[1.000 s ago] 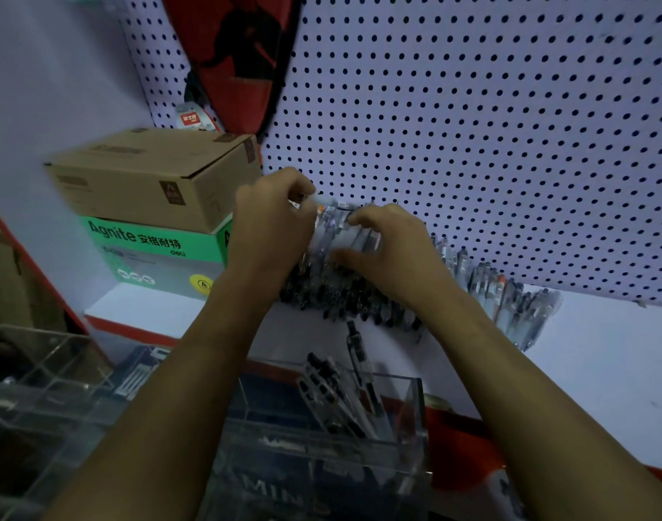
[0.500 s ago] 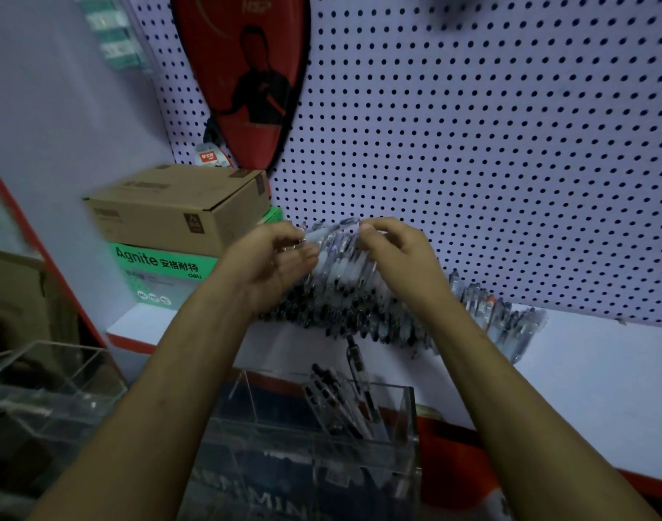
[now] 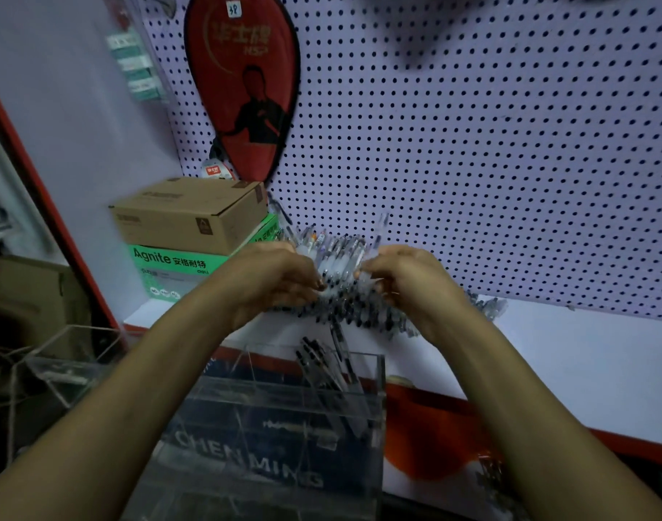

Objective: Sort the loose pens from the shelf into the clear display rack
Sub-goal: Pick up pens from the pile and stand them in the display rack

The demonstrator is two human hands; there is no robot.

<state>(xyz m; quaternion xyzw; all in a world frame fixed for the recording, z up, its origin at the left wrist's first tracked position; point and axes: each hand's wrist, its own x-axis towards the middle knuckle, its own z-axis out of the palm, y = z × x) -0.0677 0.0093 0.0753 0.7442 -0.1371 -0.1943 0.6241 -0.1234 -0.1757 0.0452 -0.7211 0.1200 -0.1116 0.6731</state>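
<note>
Both hands are up at the white shelf, where a heap of pens lies against the pegboard. The left hand and right hand each curl their fingers around the pile from either side. Below, a clear display rack holds a few pens in its right compartment. A cardboard box sits on a green box to the left.

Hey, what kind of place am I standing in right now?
Most likely a small stationery or general goods shop. A pegboard wall display carries a bagged red paddle cover with a number tag, loose pens are heaped on the shelf, and a clear rack already holds a few.
</note>
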